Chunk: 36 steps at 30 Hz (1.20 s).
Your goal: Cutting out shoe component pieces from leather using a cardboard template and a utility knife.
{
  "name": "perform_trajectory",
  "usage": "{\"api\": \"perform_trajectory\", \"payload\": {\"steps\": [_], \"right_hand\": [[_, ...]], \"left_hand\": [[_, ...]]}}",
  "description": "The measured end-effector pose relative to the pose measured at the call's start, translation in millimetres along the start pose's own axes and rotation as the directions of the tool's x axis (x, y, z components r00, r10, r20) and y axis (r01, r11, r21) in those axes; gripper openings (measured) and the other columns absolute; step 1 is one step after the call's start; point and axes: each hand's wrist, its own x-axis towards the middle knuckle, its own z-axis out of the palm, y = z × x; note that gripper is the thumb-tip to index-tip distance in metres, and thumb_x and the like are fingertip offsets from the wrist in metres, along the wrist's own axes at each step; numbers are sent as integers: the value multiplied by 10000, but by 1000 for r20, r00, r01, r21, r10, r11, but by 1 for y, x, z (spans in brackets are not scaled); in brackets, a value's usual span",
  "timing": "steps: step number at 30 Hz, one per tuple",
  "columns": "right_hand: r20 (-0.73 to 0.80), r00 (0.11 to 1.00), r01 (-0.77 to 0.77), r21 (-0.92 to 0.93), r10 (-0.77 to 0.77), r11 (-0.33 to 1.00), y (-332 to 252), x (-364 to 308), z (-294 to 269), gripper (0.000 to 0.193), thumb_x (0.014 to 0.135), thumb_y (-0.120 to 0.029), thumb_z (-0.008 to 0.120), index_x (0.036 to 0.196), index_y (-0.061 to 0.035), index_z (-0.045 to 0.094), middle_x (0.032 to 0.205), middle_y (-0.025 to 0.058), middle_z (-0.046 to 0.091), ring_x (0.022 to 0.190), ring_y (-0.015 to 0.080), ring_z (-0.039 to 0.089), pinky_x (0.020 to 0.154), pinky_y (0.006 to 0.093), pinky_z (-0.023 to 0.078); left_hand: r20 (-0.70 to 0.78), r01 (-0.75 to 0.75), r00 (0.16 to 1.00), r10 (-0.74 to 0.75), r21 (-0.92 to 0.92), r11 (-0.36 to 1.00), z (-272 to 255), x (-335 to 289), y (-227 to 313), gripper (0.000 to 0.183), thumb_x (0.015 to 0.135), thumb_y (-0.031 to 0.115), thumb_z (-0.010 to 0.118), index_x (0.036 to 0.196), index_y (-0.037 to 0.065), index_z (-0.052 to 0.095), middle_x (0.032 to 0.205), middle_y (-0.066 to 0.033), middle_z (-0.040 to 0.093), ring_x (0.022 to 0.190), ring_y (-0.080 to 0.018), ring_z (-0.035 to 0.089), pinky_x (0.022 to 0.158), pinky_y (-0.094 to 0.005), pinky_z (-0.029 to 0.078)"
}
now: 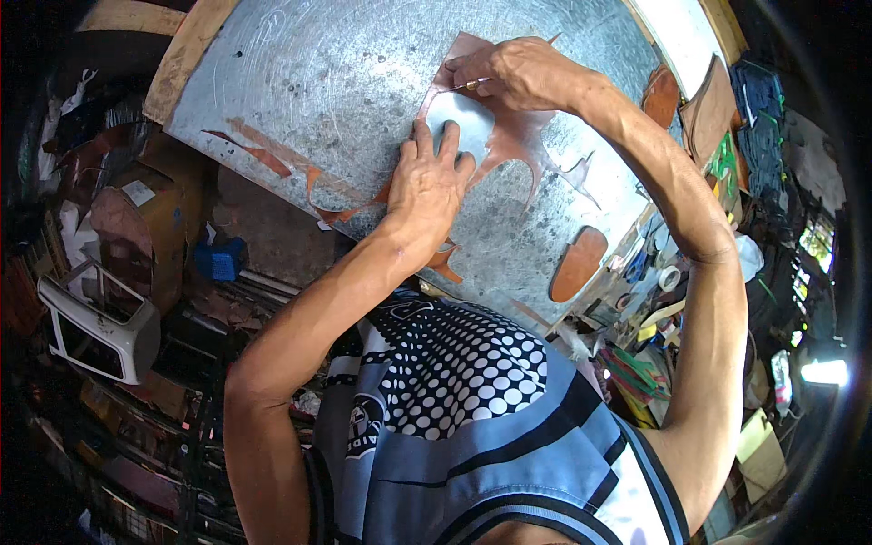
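A brown piece of leather [518, 145] with curved cut-out edges lies on the scratched metal tabletop [309, 82]. On top of it rests a pale, smooth-edged flat template [468, 111]. My left hand [429, 177] lies over the template's near left edge, fingers spread and pressing down. Across the leather's far side, my right hand [518, 73] is closed around a thin pen-like tool [472, 84]. Its tip points left, close to the template's far edge; whether it is a pen or an awl I cannot tell.
Leather scraps [263, 159] lie along the table's left edge. A rounded brown leather piece [579, 263] sits near the right edge, with more leather pieces [708, 113] beyond. Tape rolls [668, 278] and clutter crowd the right side. A white frame [100, 327] stands at lower left.
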Motion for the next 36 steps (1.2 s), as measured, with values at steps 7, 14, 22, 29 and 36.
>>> {"api": "perform_trajectory", "payload": {"steps": [7, 14, 22, 29, 36], "right_hand": [[35, 996, -84, -19, 84, 996, -15, -14, 2, 340, 859, -135, 627, 1192, -157, 690, 1170, 94, 684, 954, 270, 690, 815, 393, 561], [-150, 968, -194, 67, 202, 979, -33, -30, 15, 349, 905, -99, 539, 1225, -154, 667, 1069, 127, 656, 905, 328, 688, 740, 428, 574], [-253, 948, -170, 107, 192, 980, -32, -43, 26, 310, 911, -134, 569, 1204, -110, 667, 1124, 98, 668, 933, 328, 689, 789, 418, 568], [-152, 917, -343, 172, 369, 923, -46, -67, 30, 337, 871, -132, 633, 1203, -75, 653, 1208, 119, 649, 983, 327, 677, 817, 409, 568], [-181, 850, -440, 274, 495, 855, -63, -85, 35, 297, 891, -132, 616, 1176, -56, 650, 1124, 119, 672, 918, 342, 686, 781, 423, 565]], "left_hand": [[-21, 11, 1000, -10, 73, 997, 3, 1, 3, 417, 882, 190, 614, 1295, 148, 580, 1468, -168, 394, 1330, -477, 389, 961, -445, 407], [-7, 11, 1000, -11, 32, 999, 0, 3, 1, 510, 842, 60, 610, 1342, 139, 547, 1483, -232, 388, 1379, -522, 315, 940, -464, 464], [3, 5, 1000, -5, 19, 1000, -2, 4, 2, 537, 829, 42, 615, 1354, 136, 551, 1486, -234, 389, 1373, -526, 321, 942, -476, 475], [-49, -8, 999, 9, 18, 1000, 3, 5, 2, 512, 808, 27, 635, 1307, 130, 581, 1459, -258, 392, 1362, -537, 328, 936, -487, 487], [33, -5, 999, 0, 153, 988, -1, 6, 3, 526, 861, 197, 636, 1367, 165, 496, 1501, -181, 377, 1307, -470, 413, 981, -447, 413]]}}
